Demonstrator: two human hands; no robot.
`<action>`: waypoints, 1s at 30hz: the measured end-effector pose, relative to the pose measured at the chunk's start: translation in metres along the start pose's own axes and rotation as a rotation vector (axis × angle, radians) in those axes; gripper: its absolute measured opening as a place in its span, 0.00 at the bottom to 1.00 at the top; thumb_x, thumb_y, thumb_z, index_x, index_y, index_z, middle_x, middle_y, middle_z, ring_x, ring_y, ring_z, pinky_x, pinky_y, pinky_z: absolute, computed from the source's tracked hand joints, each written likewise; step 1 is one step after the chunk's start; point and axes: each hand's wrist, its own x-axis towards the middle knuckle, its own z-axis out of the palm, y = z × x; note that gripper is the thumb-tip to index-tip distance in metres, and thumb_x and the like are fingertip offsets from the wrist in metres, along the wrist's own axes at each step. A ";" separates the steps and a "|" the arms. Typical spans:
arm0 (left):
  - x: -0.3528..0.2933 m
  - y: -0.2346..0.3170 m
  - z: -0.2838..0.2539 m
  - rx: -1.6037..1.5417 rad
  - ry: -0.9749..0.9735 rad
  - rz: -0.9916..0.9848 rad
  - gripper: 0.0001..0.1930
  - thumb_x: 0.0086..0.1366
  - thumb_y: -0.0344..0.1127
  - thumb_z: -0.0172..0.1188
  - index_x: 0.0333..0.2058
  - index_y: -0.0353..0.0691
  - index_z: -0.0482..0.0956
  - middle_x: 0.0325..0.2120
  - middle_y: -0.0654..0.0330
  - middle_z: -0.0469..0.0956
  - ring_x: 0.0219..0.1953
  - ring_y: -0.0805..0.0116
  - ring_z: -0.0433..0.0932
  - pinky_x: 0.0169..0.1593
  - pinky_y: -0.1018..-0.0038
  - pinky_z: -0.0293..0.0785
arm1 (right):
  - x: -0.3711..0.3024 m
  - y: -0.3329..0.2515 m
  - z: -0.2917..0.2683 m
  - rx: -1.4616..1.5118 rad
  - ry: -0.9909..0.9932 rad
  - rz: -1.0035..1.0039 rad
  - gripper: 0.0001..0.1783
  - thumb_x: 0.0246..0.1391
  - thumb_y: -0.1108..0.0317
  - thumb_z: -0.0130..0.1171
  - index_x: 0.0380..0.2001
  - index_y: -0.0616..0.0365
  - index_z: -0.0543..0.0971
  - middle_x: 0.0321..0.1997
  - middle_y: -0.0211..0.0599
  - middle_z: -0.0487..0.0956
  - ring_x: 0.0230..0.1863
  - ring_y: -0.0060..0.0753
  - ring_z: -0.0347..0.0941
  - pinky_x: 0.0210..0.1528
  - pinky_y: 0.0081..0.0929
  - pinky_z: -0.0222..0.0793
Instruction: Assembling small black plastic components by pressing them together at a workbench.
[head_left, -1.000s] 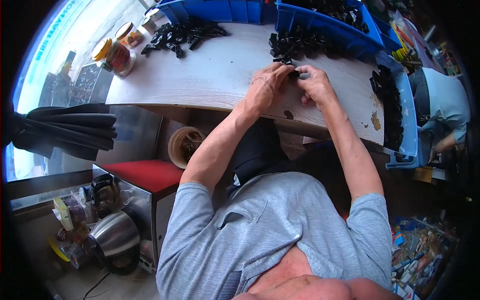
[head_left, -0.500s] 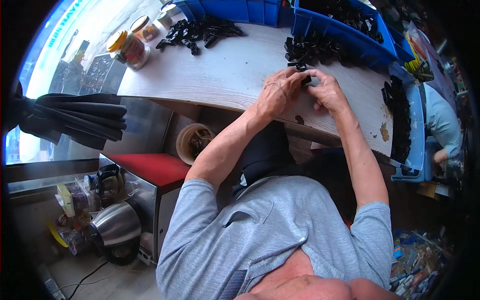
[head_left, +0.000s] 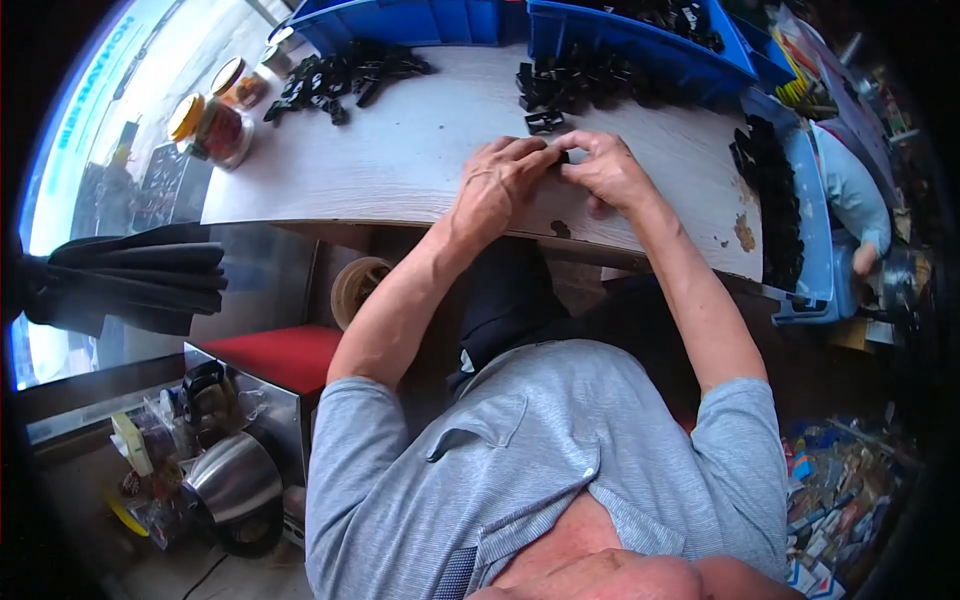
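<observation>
At upper centre, our left hand point(head_left: 495, 182) and right hand point(head_left: 610, 170) are pinching a black part point(head_left: 564, 157) between closed fingertips, seemingly mid-work. A near heap point(head_left: 590, 82) is lying at top centre, a far heap point(head_left: 335, 82) upper left; which is finished, we cannot tell.

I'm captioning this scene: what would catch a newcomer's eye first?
Probably the left hand and right hand, meeting over the pale table at a small black piece, mostly hidden. Next, the bright blue bins along the table's far side, with heaps of black parts before them. At lower left, the shiny metal kettle also stands out beside the red-topped cabinet.
</observation>
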 end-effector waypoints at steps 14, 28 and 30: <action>-0.011 -0.072 -0.026 0.087 0.750 -0.146 0.20 0.54 0.23 0.64 0.47 0.41 0.80 0.42 0.50 0.82 0.48 0.47 0.78 0.54 0.59 0.74 | -0.011 0.009 -0.006 0.127 0.140 0.062 0.19 0.50 0.65 0.70 0.44 0.58 0.78 0.13 0.25 0.69 0.10 0.22 0.66 0.11 0.24 0.63; -0.049 -0.128 -0.063 0.514 0.288 -0.369 0.17 0.63 0.36 0.57 0.51 0.49 0.81 0.43 0.54 0.83 0.46 0.50 0.79 0.51 0.59 0.74 | -0.026 0.080 -0.141 0.559 0.900 0.166 0.20 0.49 0.65 0.73 0.46 0.54 0.80 0.14 0.29 0.69 0.18 0.28 0.71 0.25 0.34 0.81; -0.052 -0.109 -0.062 0.485 0.200 -0.379 0.22 0.62 0.32 0.57 0.56 0.47 0.78 0.44 0.56 0.83 0.48 0.52 0.78 0.52 0.60 0.74 | -0.024 0.075 -0.128 0.542 0.829 0.087 0.20 0.49 0.65 0.73 0.46 0.53 0.80 0.15 0.28 0.69 0.17 0.27 0.71 0.25 0.33 0.81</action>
